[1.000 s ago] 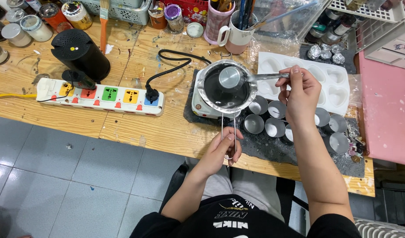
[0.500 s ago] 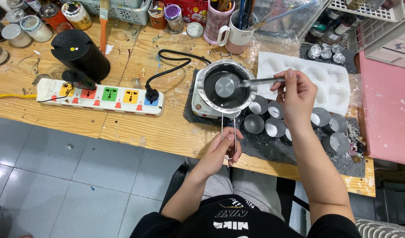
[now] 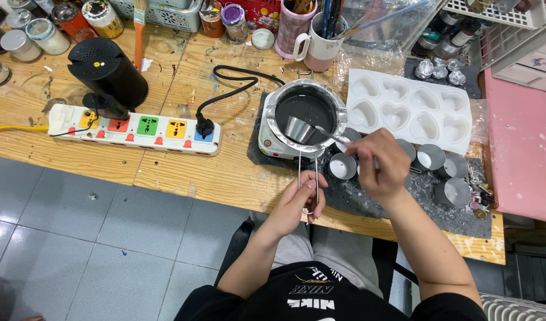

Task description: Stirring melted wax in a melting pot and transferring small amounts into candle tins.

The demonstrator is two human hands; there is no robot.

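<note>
Metal ladle [image 3: 301, 129] now dipped lower in pot [image 3: 306, 113], right hand [image 3: 382, 163] clamped on its handle, left hand [image 3: 303, 201] still pinching wire pot handle [image 3: 307, 175]

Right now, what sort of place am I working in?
Likely a home craft bench for candle or wax casting: a melting pot on a small hotplate, a white heart mould tray, and small metal cups.

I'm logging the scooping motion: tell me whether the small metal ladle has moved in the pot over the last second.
Yes. The small metal ladle has swung from the right side of the pot toward its near rim, as the right hand came closer to the table edge.
</note>
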